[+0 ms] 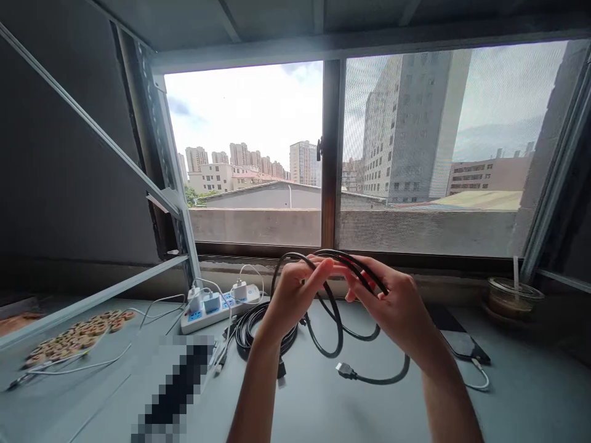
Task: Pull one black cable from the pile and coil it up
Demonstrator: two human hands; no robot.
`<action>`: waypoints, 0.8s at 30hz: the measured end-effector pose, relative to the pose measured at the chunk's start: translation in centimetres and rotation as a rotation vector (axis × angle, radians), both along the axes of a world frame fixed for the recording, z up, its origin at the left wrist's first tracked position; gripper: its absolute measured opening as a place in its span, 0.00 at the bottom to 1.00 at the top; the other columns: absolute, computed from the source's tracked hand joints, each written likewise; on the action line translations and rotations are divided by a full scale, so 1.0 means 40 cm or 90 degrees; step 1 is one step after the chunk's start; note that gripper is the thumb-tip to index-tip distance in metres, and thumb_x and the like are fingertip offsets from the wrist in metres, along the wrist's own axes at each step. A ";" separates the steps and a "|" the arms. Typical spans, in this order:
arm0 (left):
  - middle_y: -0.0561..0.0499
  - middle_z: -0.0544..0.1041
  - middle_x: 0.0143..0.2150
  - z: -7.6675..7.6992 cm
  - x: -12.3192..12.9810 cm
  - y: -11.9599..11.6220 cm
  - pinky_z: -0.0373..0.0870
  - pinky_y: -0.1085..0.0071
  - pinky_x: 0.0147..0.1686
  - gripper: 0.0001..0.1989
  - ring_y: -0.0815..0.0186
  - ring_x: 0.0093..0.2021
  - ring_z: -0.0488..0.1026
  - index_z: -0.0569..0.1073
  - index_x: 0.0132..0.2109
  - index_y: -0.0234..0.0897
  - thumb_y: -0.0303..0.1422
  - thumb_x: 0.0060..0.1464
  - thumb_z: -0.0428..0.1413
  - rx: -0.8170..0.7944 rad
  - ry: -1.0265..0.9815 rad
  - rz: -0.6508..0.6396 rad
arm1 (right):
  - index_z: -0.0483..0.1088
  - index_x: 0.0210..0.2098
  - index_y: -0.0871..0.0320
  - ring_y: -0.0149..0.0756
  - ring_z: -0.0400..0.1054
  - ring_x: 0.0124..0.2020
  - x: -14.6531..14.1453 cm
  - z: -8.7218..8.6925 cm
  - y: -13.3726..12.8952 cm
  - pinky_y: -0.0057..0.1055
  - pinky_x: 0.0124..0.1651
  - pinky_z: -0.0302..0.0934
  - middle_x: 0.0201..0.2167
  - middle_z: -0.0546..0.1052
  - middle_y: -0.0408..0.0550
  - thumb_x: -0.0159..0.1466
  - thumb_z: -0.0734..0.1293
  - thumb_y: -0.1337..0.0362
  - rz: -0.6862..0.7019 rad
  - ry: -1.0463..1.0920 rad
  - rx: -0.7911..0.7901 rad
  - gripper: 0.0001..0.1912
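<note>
Both hands are raised above the grey table, with a looped black cable (333,307) between them. My left hand (295,295) pinches the loops with thumb and fingers. Strands of the same cable pass through my right hand (394,301), whose fingers are closed around them and nearly meet the left fingertips. One cable end, a silver-tipped plug (345,370), hangs low between the wrists. Behind my left forearm lies a coiled black cable (247,335), partly hidden, with a plug near the wrist. I cannot tell whether the coil joins the held cable.
A white power strip (210,317) with chargers stands at back left, beside a patterned cork-like mat (78,338) and white cables. A blurred dark object (180,381) lies at front left. To the right are a phone (462,344) with a cable and a lidded drink cup (513,298).
</note>
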State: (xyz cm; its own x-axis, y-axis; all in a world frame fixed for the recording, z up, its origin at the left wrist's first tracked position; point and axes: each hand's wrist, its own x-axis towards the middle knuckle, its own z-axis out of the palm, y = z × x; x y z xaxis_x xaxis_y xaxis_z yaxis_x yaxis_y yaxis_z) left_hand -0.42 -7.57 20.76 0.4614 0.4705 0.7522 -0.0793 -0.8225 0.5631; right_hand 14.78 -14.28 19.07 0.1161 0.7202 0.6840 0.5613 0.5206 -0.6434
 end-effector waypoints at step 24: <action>0.55 0.68 0.18 -0.026 -0.017 0.031 0.60 0.76 0.20 0.17 0.72 0.18 0.63 0.73 0.28 0.35 0.45 0.54 0.56 -0.156 0.027 0.022 | 0.72 0.43 0.60 0.32 0.66 0.31 -0.009 -0.026 0.034 0.27 0.33 0.61 0.33 0.74 0.47 0.61 0.65 0.56 0.022 0.067 -0.004 0.16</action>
